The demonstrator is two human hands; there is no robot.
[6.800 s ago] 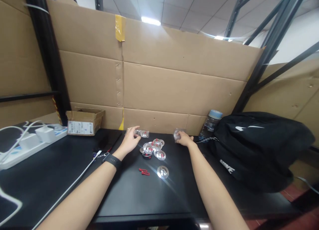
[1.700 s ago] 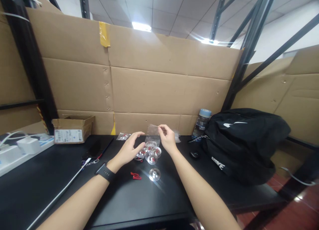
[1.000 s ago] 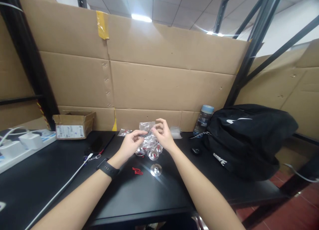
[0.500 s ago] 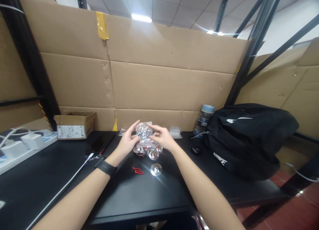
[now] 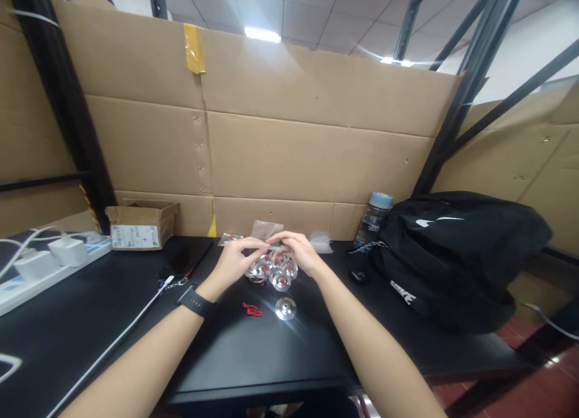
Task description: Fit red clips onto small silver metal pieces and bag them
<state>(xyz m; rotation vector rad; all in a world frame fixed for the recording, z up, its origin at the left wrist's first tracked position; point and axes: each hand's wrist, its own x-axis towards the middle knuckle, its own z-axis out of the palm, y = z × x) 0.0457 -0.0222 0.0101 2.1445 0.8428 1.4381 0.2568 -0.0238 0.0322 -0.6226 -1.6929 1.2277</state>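
My left hand [image 5: 239,258] and my right hand [image 5: 296,252] meet above a pile of shiny finger cymbals [image 5: 280,279]. Their fingertips pinch the edge of a clear plastic bag [image 5: 266,230], whose upper part shows flat behind the fingers. Some of the cymbals under my hands have red cord in their centres. Nearer to me, a single finger cymbal [image 5: 286,309] lies on the black table, domed side up with a hole in the middle. Left of it are red cord loops [image 5: 252,310]. My fingers hide part of the pile.
Behind stand a small packet [image 5: 230,239], a clear plastic piece [image 5: 321,242] and a cardboard box [image 5: 141,226]. A bottle [image 5: 373,218], a black backpack [image 5: 456,255] and a small black object [image 5: 358,275] are at right. A power strip [image 5: 49,270] and white cable [image 5: 113,345] lie left.
The crumpled bag that was between my spread hands now stretches flatter behind them. My hands have come together, fingertips meeting. The single cymbal and red loops stay put.
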